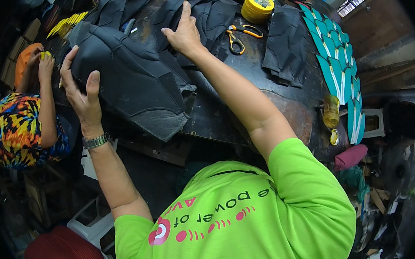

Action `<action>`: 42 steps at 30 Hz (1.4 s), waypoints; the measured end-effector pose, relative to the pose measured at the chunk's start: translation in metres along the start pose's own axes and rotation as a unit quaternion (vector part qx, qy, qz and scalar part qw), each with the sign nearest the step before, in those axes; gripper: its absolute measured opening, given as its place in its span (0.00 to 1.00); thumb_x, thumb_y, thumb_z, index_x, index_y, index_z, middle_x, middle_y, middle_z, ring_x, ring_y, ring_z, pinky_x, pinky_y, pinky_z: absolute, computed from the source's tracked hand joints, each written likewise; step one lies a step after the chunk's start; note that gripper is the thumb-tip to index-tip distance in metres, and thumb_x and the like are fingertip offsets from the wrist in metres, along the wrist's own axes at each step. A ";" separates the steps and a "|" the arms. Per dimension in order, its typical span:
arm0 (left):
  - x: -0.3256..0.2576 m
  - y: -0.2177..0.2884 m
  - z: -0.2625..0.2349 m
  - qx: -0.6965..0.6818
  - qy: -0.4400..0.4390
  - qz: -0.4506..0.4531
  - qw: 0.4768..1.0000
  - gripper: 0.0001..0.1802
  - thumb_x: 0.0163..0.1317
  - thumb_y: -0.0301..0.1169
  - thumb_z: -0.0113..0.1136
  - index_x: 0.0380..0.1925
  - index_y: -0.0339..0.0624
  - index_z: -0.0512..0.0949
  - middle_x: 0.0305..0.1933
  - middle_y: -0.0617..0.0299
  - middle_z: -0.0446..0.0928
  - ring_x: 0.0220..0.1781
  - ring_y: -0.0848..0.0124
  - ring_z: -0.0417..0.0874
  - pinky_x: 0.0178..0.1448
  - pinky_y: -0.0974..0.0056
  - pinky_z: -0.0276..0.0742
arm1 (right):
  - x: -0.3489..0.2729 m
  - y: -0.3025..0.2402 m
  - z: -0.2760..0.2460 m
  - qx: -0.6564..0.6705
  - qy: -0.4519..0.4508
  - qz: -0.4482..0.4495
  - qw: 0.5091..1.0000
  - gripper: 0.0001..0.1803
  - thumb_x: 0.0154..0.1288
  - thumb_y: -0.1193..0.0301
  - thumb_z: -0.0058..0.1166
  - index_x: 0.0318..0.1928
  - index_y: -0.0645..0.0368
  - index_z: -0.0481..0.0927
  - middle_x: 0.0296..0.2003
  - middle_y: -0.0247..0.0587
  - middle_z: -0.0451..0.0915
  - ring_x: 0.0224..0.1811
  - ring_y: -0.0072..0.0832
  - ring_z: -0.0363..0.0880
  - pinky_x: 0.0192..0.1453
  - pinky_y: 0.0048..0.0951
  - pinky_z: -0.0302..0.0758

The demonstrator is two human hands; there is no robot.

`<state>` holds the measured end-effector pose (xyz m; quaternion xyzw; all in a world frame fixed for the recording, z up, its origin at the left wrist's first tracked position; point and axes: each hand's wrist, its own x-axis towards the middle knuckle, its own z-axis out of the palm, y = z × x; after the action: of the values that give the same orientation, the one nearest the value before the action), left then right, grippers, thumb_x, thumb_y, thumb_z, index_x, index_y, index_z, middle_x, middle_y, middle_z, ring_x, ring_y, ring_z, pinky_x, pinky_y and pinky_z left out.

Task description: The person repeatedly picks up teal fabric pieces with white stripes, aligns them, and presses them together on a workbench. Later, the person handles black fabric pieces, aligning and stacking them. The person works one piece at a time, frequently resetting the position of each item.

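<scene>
A large black sewn panel (pixel 123 73) with stitched seams and a grey underside edge lies in front of me, partly over the near edge of the table. My left hand (pixel 83 94), a metal watch on its wrist, is at the panel's left side with thumb and fingers spread. Whether it touches the panel, I cannot tell. Beyond the panel, my right hand (pixel 183 34) is over more black pieces (pixel 214 19), index finger stretched forward and thumb out to the side. Neither hand visibly holds anything. Scissors (pixel 237 43) with orange and black handles lie right of my right hand.
A yellow tub (pixel 257 7) stands behind the scissors, beside stacked black pieces (pixel 286 45). Teal cut pieces (pixel 332 56) with white strips line the table's right edge, near a stained jar (pixel 331 110). At left sits another person (pixel 23 123) holding something orange.
</scene>
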<state>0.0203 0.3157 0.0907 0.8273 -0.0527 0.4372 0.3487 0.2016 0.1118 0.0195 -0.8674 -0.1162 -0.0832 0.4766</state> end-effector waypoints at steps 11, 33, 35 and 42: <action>-0.002 -0.005 0.001 -0.026 0.010 -0.016 0.999 0.37 0.64 0.51 0.63 0.67 0.40 0.71 0.66 0.53 0.73 0.66 0.59 0.73 0.73 0.55 0.65 | 0.054 0.029 0.017 0.256 0.032 -0.071 0.963 0.67 0.44 0.81 0.74 0.81 0.62 0.42 0.76 0.58 0.59 0.77 0.47 0.62 0.77 0.35 0.64; -0.001 -0.001 0.005 -0.046 0.004 -0.022 0.999 0.37 0.68 0.55 0.59 0.67 0.39 0.71 0.65 0.53 0.72 0.67 0.60 0.73 0.73 0.55 0.65 | -0.084 0.056 -0.132 -0.122 -0.077 -0.238 0.960 0.61 0.51 0.57 0.78 0.80 0.49 0.52 0.70 0.60 0.68 0.72 0.54 0.68 0.77 0.47 0.64; 0.000 -0.002 0.005 -0.051 0.005 -0.046 0.998 0.37 0.68 0.55 0.59 0.67 0.39 0.71 0.65 0.53 0.72 0.67 0.60 0.73 0.73 0.55 0.65 | -0.084 0.051 -0.124 -0.150 -0.085 -0.201 0.964 0.62 0.51 0.59 0.77 0.81 0.48 0.50 0.69 0.61 0.68 0.72 0.57 0.65 0.78 0.49 0.62; -0.001 -0.003 0.002 -0.011 0.018 0.000 1.000 0.37 0.68 0.55 0.59 0.67 0.38 0.71 0.66 0.53 0.71 0.67 0.59 0.73 0.73 0.55 0.65 | -0.082 0.060 -0.122 -0.013 -0.054 -0.182 0.982 0.61 0.48 0.70 0.73 0.80 0.49 0.51 0.71 0.58 0.64 0.74 0.50 0.64 0.81 0.43 0.58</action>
<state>0.0222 0.3162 0.0880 0.8153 -0.0509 0.4515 0.3590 0.1359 -0.0329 0.0149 -0.8413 -0.2968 -0.1228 0.4349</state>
